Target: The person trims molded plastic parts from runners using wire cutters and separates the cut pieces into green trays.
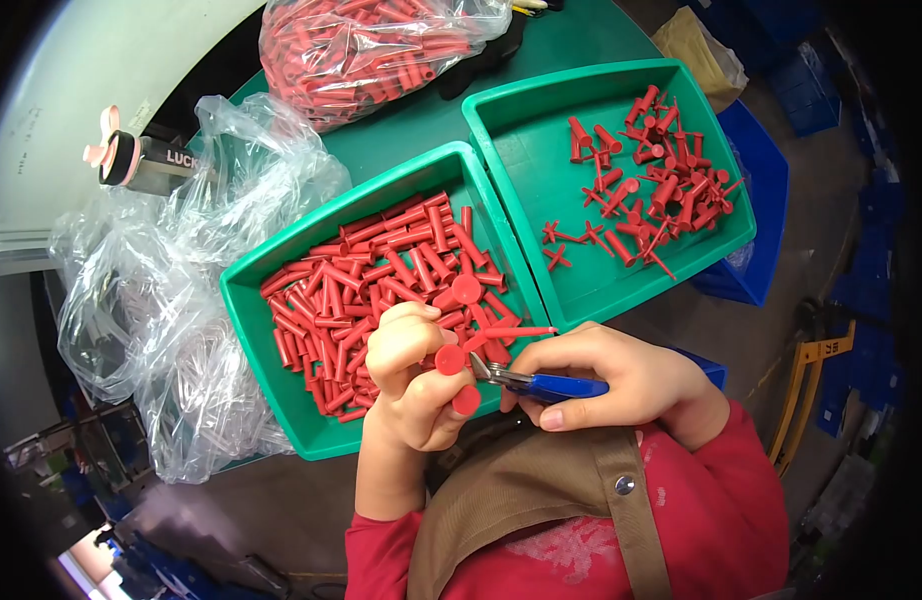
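Observation:
My left hand (406, 375) is closed around a cluster of red plastic plugs (450, 360) with round flat heads, joined to a thin red sprue (526, 331) that points right. My right hand (631, 378) grips blue-handled side cutters (556, 387). Their metal jaws are right beside the cluster; whether they touch it I cannot tell. Both hands are above the near edge of the left green tray (356, 208), where many loose red tube-like plugs (331, 290) lie. Red clusters and cross-shaped sprue pieces (671, 180) are in the right green tray (521, 130).
A clear bag of red plugs (361, 55) lies at the back of the green table (401, 140). Crumpled clear plastic (161, 300) and a bottle (146, 160) are at the left. Beyond the right tray are a blue bin (766, 220) and a yellow frame (806, 385).

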A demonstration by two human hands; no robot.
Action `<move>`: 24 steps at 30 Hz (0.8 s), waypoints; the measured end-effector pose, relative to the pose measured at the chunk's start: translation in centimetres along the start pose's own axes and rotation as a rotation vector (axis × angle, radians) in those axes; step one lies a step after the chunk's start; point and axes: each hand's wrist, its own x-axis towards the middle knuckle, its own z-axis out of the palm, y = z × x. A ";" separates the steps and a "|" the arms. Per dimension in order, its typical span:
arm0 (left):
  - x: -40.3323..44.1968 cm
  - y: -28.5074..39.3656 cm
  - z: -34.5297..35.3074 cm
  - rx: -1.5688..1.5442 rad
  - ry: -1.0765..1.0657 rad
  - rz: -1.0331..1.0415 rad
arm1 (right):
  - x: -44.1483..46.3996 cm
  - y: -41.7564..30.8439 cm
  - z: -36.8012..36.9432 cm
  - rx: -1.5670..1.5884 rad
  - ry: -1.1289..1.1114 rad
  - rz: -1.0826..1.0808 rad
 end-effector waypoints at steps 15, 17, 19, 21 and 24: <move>0.0 0.0 0.0 0.010 -0.036 0.018 | -0.1 -0.3 0.0 -0.050 0.077 0.034; 0.0 0.0 0.0 -0.018 -0.020 0.000 | -0.1 -0.2 0.1 -0.058 0.094 0.029; 0.8 -0.2 -0.5 -0.039 -0.041 0.012 | -0.1 -0.2 0.1 -0.053 0.125 0.004; 1.2 -0.4 -0.8 -0.060 -0.062 0.026 | -0.2 -0.3 0.0 -0.049 0.124 0.005; 0.8 -0.6 -0.7 -0.141 0.050 -0.122 | -0.2 -0.3 0.1 -0.038 0.125 0.000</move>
